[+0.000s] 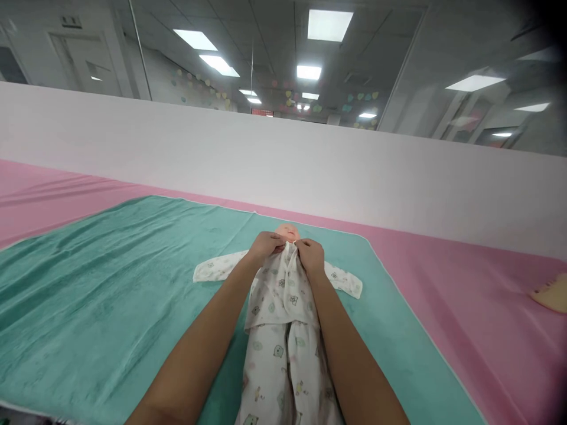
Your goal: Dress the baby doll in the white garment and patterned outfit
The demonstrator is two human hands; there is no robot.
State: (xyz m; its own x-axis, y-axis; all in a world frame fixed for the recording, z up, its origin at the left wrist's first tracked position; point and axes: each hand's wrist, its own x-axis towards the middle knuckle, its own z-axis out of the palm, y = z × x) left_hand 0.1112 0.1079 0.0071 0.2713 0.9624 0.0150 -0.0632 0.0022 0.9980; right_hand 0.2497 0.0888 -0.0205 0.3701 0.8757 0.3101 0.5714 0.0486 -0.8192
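Observation:
A baby doll (289, 231) lies on its back, its head at the far end. It wears a white baby shirt (280, 295) with small animal prints, sleeves spread out to both sides, and matching trousers (267, 360). At the shirt's neck, just below the doll's chin, my left hand (267, 243) pinches the collar edge. Across from it, my right hand (310, 255) has its fingers closed on the other side of the collar. The shirt front is drawn up between my hands; what lies right under my fingertips is hidden.
Under the doll spreads a teal towel (133, 283), wrinkled on the left. Pink sheeting (447, 295) shows around it. A low white wall (266, 159) with glass above stands behind. At the far right edge sits a pale yellowish object (551, 293), partly cut off.

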